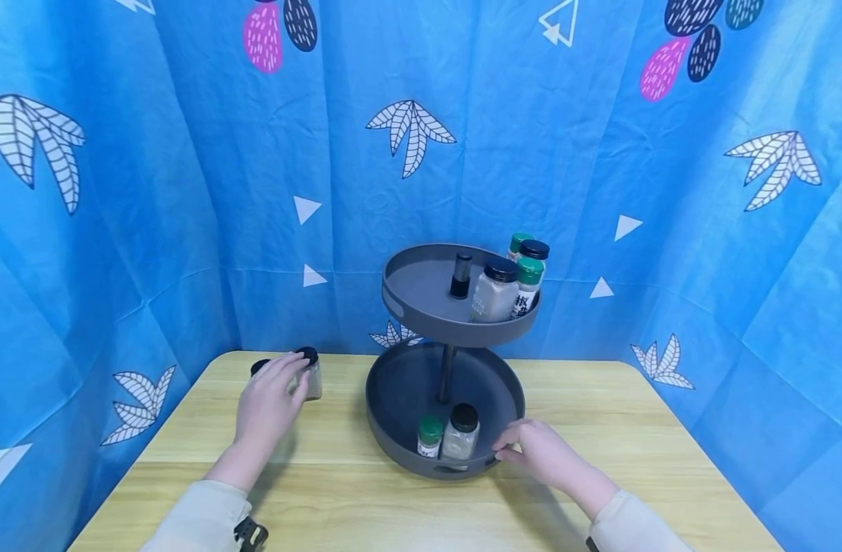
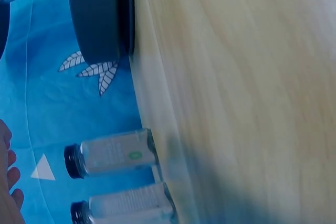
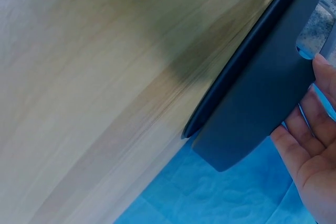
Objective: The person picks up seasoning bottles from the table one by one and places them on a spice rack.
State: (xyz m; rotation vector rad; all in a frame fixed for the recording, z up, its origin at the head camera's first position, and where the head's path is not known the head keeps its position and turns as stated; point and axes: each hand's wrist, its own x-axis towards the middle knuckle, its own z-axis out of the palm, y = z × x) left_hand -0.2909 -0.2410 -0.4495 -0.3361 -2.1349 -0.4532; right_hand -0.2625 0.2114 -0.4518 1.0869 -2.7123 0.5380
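My left hand (image 1: 272, 399) hovers at the back left over two clear jars with black lids, its fingers loosely bent. In the left wrist view a gap shows between its fingers and the nearer jar (image 2: 118, 153) and the other jar (image 2: 131, 207). My right hand (image 1: 541, 452) pinches the rim of the lower tray (image 1: 407, 383) of a grey two-tier lazy Susan, its thumb outside near a slot. On that tray stand a green-lidded bottle (image 1: 429, 435) and a black-lidded jar (image 1: 460, 435).
Several jars and bottles crowd the right side of the upper tray (image 1: 421, 276), among them a black-lidded jar (image 1: 495, 291) and a small dark bottle (image 1: 461, 276). Below is the wooden table (image 1: 366, 514). A blue curtain (image 1: 421, 207) hangs behind and at both sides.
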